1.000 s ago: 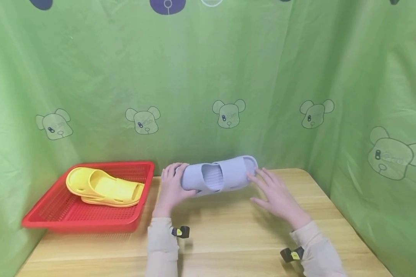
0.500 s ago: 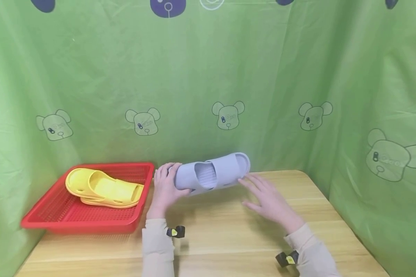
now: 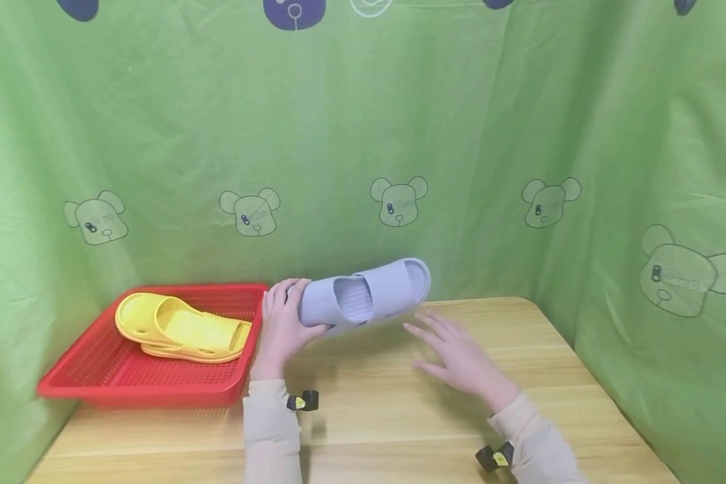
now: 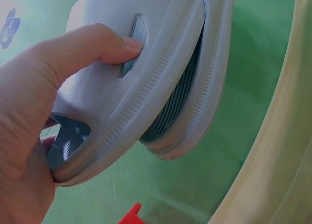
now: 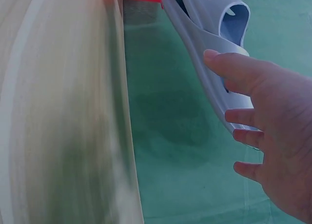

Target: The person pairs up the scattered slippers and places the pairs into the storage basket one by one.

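Observation:
A pair of pale blue slippers [image 3: 393, 288] is held up above the table, tilted with the right end higher. My left hand [image 3: 283, 328] grips their left end, the thumb along the near side. In the left wrist view the two slippers [image 4: 161, 77] lie stacked one against the other, and the thumb presses at a side slot of one. My right hand [image 3: 456, 353] hovers below and right of the raised end, fingers spread and holding nothing. From the right wrist the slippers [image 5: 207, 53] appear just past its fingers.
On the left of the wooden table [image 3: 399, 417] stands a red perforated basket [image 3: 139, 388], its right rim beside my left hand. Two yellow slippers [image 3: 199, 333] lie in it. A green patterned curtain [image 3: 333, 134] encloses the back and sides.
My left hand has carried the blue slippers left toward the basket, and their right end has risen. The right hand has moved left too, and the slippers' end has drawn away from its fingers.

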`<state>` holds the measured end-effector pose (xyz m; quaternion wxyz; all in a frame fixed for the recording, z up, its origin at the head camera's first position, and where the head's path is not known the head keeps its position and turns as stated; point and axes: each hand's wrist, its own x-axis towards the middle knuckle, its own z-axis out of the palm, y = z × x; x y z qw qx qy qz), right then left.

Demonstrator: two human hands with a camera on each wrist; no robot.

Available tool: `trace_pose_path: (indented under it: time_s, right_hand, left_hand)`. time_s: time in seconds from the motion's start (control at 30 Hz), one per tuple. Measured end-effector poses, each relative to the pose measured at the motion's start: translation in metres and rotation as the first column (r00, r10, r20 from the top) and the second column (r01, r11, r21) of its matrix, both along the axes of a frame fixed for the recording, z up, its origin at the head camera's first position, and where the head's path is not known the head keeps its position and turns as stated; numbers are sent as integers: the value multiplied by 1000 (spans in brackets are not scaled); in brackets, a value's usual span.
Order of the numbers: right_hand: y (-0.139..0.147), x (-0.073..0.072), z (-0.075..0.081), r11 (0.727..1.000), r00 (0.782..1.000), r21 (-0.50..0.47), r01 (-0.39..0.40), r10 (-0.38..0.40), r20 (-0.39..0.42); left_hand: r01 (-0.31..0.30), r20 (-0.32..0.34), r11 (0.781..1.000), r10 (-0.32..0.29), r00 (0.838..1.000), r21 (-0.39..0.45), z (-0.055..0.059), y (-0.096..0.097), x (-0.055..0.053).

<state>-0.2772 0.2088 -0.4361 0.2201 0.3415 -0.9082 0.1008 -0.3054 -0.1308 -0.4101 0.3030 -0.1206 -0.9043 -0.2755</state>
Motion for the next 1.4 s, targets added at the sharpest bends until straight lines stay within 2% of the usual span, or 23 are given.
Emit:
trace_pose_path:
  time_s: [0.23, 0.47, 0.73, 0.97, 1.23, 1.4]
  right_hand:
    - [-5, 3, -2, 999, 1000, 39, -1, 1, 11]
    - [-13, 5, -4, 999, 1000, 50, -20, 19, 25]
    - [-19, 6, -8, 997, 999, 66, -36, 35, 28]
    - [-24, 8, -10, 996, 998, 66, -56, 55, 22]
    - [-28, 10, -14, 995, 997, 68, -73, 75, -23]
    - [-31, 11, -18, 993, 996, 79, -83, 84, -18]
  left_hand:
    - [-4, -26, 1000, 5, 1000, 6, 5, -5, 2]
    - [-11, -11, 1000, 11, 1000, -3, 11, -13, 4]
    - [-15, -35, 1000, 14, 999, -14, 18, -23, 8]
    - [-23, -28, 1000, 22, 999, -15, 23, -30, 13]
    - [-30, -94, 999, 26, 995, -39, 28, -41, 17]
    - [-38, -101, 998, 33, 994, -50, 32, -47, 20]
